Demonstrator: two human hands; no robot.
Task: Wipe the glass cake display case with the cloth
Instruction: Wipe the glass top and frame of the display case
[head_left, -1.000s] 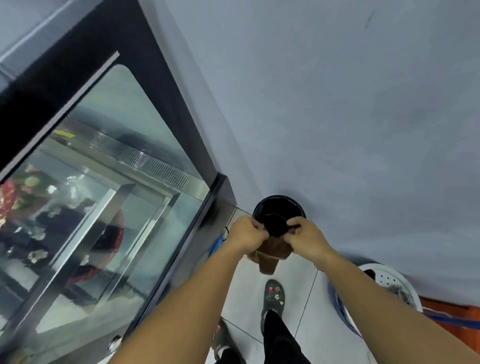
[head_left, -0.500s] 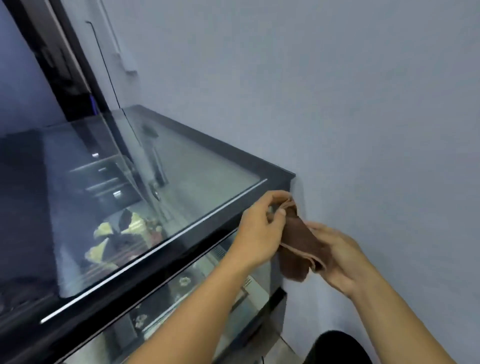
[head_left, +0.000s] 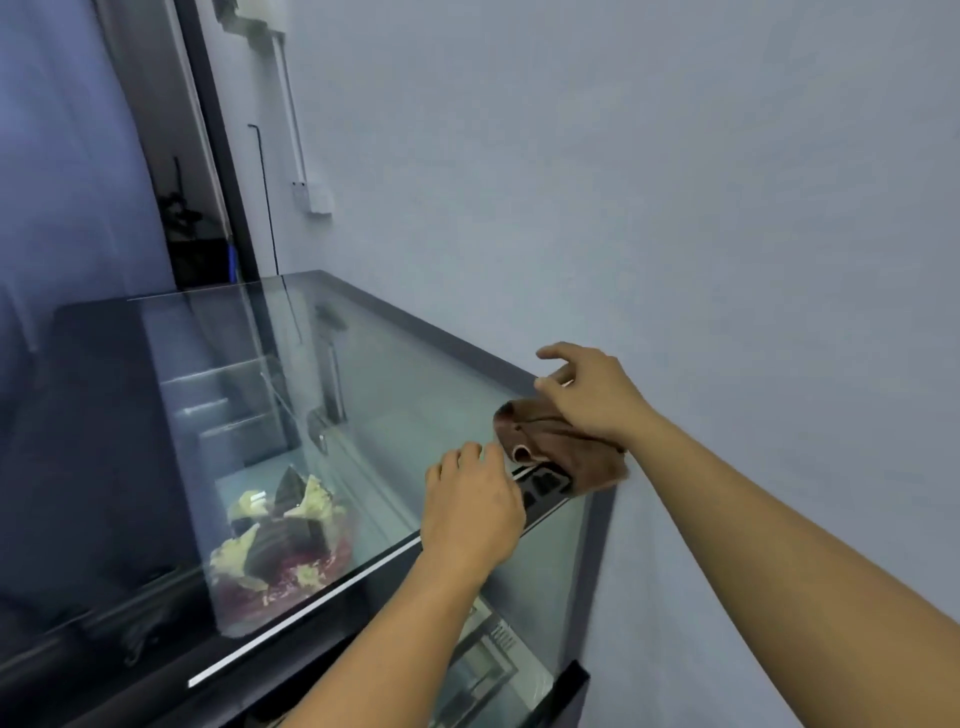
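brown cloth (head_left: 563, 447) (bunched) under right hand (head_left: 592, 395) on display case (head_left: 415, 395)

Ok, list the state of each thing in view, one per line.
cloth: bunched, lying on the case's top corner
right hand: resting on the cloth, fingers spread
left hand: open, over the top's front edge
display case: closed
cake: inside, under glass
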